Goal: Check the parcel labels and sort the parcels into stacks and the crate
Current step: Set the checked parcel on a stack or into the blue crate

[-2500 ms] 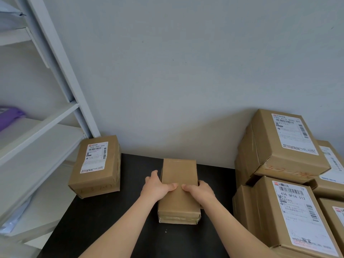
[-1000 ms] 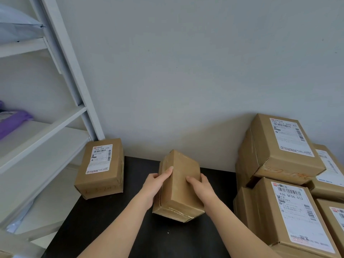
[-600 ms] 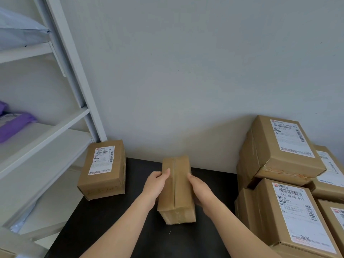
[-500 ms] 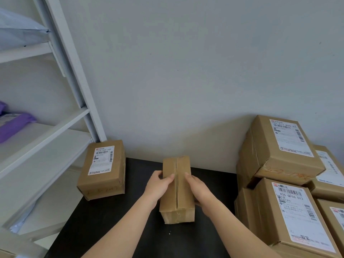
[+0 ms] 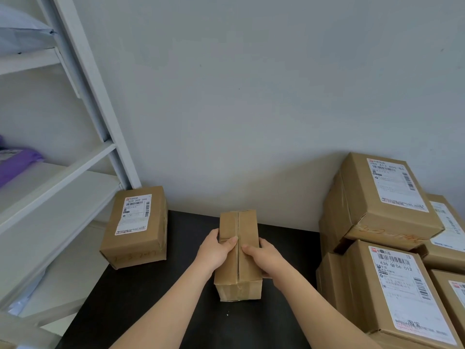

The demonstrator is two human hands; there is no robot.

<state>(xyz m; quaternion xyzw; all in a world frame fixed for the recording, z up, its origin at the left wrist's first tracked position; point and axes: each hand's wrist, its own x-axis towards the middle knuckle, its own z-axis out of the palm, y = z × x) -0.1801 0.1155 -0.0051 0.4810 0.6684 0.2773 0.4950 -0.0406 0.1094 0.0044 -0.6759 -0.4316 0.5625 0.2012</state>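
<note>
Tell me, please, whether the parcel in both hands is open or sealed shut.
Shut. The parcel has top flaps meeting flush along its centre seam; the left hand and right hand grip its sides.

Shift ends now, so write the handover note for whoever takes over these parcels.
Left hand and right hand: each has a grip on one side of the small parcel, taped seam up, seemingly set on the black table. No label shows on it.
Lone labelled parcel: table's left end, beside the shelving.
Right stack: labelled parcels piled up.
Done: those look sorted.
Left: find the held parcel's label, place it. Crate not in view.
</note>
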